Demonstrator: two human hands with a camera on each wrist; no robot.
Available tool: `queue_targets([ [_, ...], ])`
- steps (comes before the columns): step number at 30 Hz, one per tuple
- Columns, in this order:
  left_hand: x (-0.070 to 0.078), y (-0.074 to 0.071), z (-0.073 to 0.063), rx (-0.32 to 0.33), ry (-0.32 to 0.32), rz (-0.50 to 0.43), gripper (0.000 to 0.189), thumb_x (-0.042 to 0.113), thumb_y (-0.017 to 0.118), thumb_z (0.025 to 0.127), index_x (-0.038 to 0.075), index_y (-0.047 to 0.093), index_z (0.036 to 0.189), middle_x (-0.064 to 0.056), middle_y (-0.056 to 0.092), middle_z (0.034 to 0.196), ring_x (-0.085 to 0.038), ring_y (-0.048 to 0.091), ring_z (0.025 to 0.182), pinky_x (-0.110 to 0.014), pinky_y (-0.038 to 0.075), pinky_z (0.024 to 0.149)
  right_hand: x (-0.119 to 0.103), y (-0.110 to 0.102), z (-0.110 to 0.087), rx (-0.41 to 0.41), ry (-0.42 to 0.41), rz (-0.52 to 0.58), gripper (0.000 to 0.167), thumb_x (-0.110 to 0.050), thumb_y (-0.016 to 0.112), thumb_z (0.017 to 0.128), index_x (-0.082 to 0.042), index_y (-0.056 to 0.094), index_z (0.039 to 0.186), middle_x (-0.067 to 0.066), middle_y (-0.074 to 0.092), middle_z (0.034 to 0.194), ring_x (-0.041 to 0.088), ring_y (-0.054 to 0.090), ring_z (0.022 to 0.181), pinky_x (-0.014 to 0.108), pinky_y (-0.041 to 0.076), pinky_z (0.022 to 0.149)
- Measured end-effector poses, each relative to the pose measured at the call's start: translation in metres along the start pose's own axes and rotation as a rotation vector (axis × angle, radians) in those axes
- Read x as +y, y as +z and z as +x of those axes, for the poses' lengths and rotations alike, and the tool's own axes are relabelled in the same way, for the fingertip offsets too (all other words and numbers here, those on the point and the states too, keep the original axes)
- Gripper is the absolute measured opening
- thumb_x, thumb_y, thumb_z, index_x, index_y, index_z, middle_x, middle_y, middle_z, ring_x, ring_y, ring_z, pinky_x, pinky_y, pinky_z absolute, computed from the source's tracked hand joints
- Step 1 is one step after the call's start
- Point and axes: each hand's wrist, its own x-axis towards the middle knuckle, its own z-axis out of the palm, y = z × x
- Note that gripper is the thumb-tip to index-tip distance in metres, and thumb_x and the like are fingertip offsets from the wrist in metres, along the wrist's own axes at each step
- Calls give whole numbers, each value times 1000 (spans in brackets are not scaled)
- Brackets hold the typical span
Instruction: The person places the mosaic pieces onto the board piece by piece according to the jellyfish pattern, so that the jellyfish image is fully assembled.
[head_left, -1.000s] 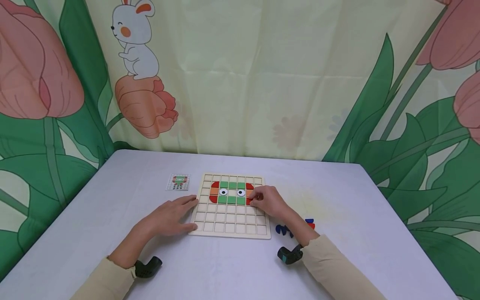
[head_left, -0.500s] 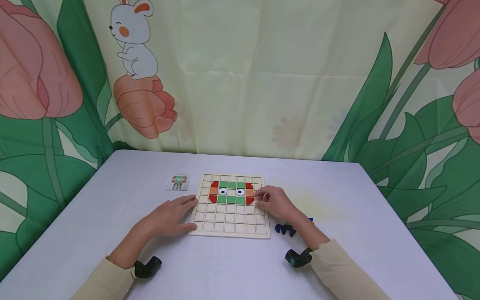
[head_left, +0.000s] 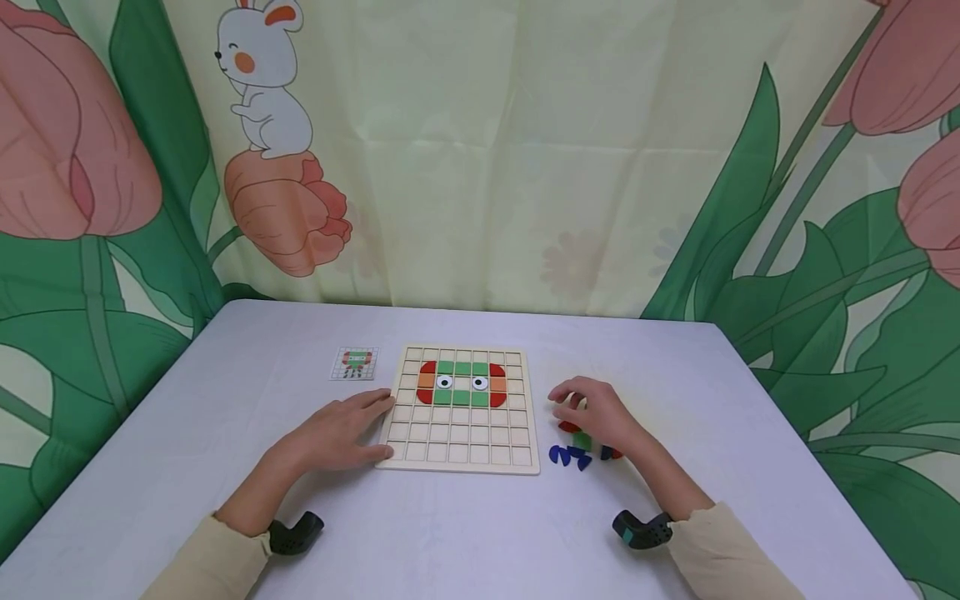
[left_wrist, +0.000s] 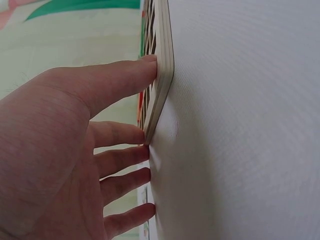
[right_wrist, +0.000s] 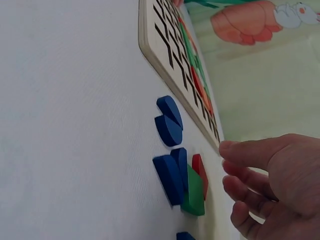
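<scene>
Head view: The grid board point(head_left: 457, 436) lies flat on the counter point(head_left: 420, 542). Toward its twelve o'clock side sits a block of red, orange and green tiles point(head_left: 462, 367) with two eye tiles point(head_left: 479, 383). A printed card point(head_left: 355, 363) lies at the board's ten o'clock, separate from it. The left hand point(head_left: 341, 433) is at nine o'clock, digits extended and spread, touching the board's edge. The right hand point(head_left: 596, 410) is at three o'clock, clear of the board, fingers loosely bent, with a gap between thumb and forefinger. Near four o'clock lie blue pieces point(head_left: 576, 452), a green piece point(head_left: 581, 441) and a red piece point(head_left: 567, 426). A printed curtain point(head_left: 450, 167) hangs at twelve o'clock, behind the counter.

Left wrist view: The board's edge enters from twelve o'clock. The left thumb rests against it; the other fingers are spread.

Right wrist view: The board appears at twelve to one o'clock. The right hand occupies four o'clock, thumb extended, other fingers part-curled. The loose pieces stand near six o'clock, the blue ones grouped beside the green piece.
</scene>
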Motion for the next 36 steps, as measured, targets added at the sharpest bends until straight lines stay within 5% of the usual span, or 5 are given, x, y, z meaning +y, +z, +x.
queue_targets([
  [8,-1,2,1,-1,2,3,74,46,68,85,8,45,144,-12,40,152,-33,40,139,-56,40,103,16,-12,-8,-34,31,-5,18,-7,69,87,-15,73,103,3,68,100,18,56,86,23,52,64],
  [23,0,2,2,-7,-17,-1,74,46,67,85,8,44,145,-11,38,153,-32,38,140,-55,39,105,25,-13,-10,-106,-121,-21,21,-2,74,81,-14,74,98,1,67,95,14,55,79,21,50,61],
  [36,-1,3,3,-7,-22,8,74,46,68,85,8,44,145,-12,38,153,-33,39,140,-55,40,104,20,-6,-5,-74,-64,-44,22,-11,78,80,-16,73,100,-1,64,90,14,53,78,22,50,58],
])
